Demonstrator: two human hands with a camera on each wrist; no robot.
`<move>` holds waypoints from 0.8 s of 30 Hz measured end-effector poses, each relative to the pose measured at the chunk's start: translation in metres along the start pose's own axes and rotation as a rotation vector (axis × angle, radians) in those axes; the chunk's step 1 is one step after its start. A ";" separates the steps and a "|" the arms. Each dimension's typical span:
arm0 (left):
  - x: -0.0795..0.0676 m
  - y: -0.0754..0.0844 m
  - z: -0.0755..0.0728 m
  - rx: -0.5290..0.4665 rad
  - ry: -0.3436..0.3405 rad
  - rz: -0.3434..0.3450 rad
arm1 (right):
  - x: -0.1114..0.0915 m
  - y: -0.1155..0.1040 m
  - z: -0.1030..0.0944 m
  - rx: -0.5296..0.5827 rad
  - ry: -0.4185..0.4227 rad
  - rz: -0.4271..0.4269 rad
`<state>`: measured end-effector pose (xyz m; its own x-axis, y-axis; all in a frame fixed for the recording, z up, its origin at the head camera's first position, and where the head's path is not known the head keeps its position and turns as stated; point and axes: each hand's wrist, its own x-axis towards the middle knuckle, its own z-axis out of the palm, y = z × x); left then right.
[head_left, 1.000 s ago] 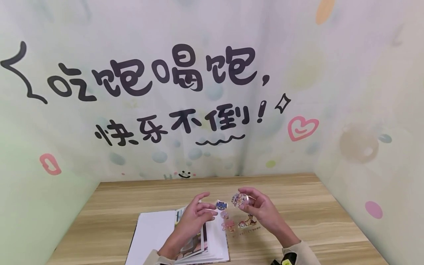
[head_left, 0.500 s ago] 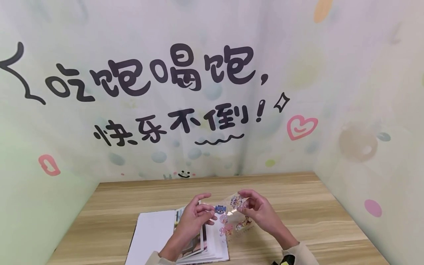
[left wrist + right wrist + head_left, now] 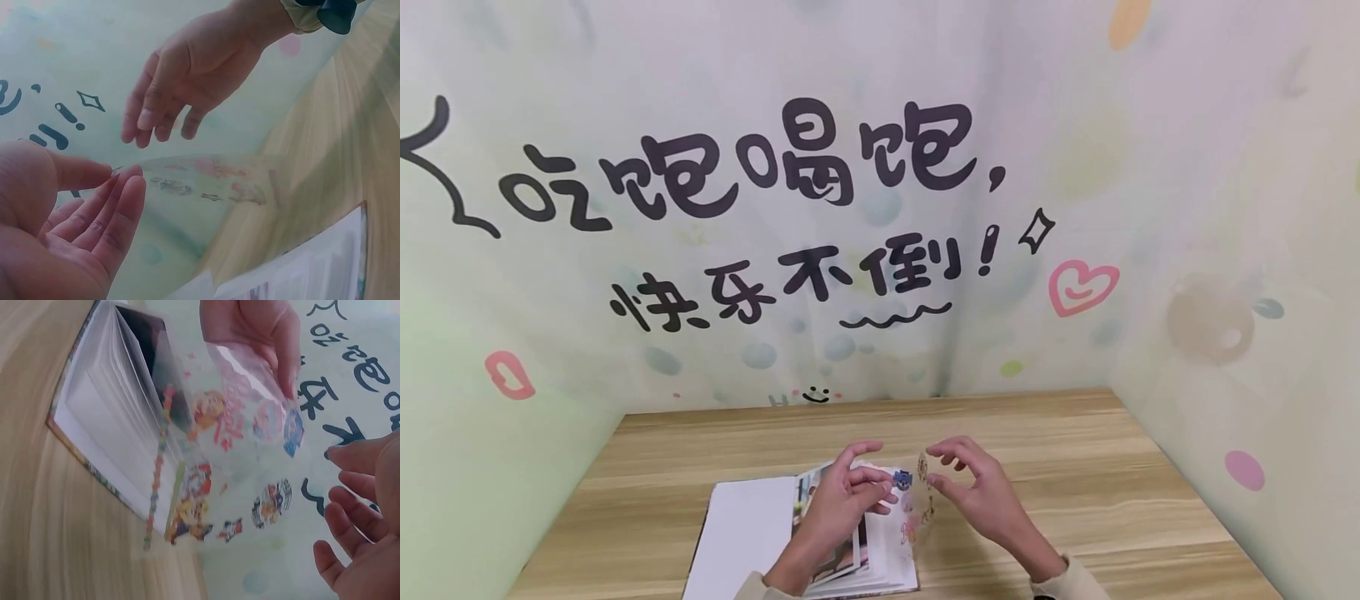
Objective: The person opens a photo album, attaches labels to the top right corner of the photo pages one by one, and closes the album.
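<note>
A clear sticker sheet [image 3: 219, 444] with small coloured cartoon stickers hangs upright above the open album [image 3: 745, 533]. My left hand [image 3: 844, 504] pinches its edge between thumb and fingers, as the left wrist view shows. The sheet curves away from those fingertips, seen nearly edge-on there. Just right of it, my right hand [image 3: 985, 493] is held with fingers spread and slightly bent, thumb apart from them. In the right wrist view a gap shows between these fingers [image 3: 350, 522] and the sheet. My left forearm hides part of the album.
The album lies on a wood-grain table [image 3: 1075, 467], with a white page at left and photo pages [image 3: 827, 554] fanned at right. A pale printed curtain [image 3: 880, 350] with large black lettering stands behind the table and along both sides.
My right hand has let go of the sticker sheet and its fingers have opened. The sheet's right side has swung round to nearly edge-on in the head view. My left hand has barely moved.
</note>
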<state>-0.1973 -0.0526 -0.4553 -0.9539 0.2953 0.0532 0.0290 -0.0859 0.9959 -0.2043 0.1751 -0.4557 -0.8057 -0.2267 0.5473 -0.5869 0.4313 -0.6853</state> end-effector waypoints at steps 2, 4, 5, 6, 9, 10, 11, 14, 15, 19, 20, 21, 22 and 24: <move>0.000 0.000 0.001 -0.002 0.000 -0.007 | 0.000 -0.003 0.004 0.019 -0.020 -0.030; 0.000 0.001 0.003 -0.002 0.000 -0.014 | -0.001 -0.005 0.008 0.037 -0.031 -0.055; -0.001 0.001 0.003 -0.001 -0.001 -0.014 | -0.001 -0.007 0.009 0.045 -0.034 -0.066; -0.001 0.000 0.004 0.000 -0.001 -0.013 | -0.001 -0.009 0.011 0.054 -0.039 -0.066; -0.001 0.000 0.007 -0.006 -0.005 -0.015 | -0.003 -0.015 0.015 0.079 -0.050 -0.078; -0.001 0.000 0.007 -0.009 -0.006 -0.016 | -0.003 -0.016 0.016 0.082 -0.053 -0.079; -0.002 0.000 0.008 -0.013 -0.008 -0.017 | -0.004 -0.017 0.017 0.089 -0.055 -0.076; -0.002 0.000 0.010 -0.021 -0.012 -0.021 | -0.005 -0.018 0.020 0.093 -0.054 -0.060; -0.002 0.000 0.010 -0.025 -0.015 -0.022 | -0.006 -0.018 0.020 0.092 -0.051 -0.049; -0.002 -0.002 0.010 -0.047 -0.026 -0.026 | -0.007 -0.017 0.021 0.089 -0.050 0.013; -0.002 -0.002 0.011 -0.053 -0.030 -0.029 | -0.008 -0.016 0.021 0.089 -0.050 0.029; -0.002 -0.003 0.011 -0.058 -0.034 -0.030 | -0.008 -0.016 0.021 0.089 -0.049 0.044; -0.002 -0.003 0.011 -0.062 -0.040 -0.030 | -0.008 -0.016 0.021 0.088 -0.049 0.056; -0.002 -0.004 0.012 -0.068 -0.047 -0.028 | -0.009 -0.016 0.021 0.085 -0.047 0.077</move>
<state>-0.1915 -0.0412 -0.4586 -0.9391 0.3423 0.0307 -0.0191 -0.1412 0.9898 -0.1899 0.1520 -0.4598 -0.8503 -0.2372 0.4698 -0.5262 0.3737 -0.7638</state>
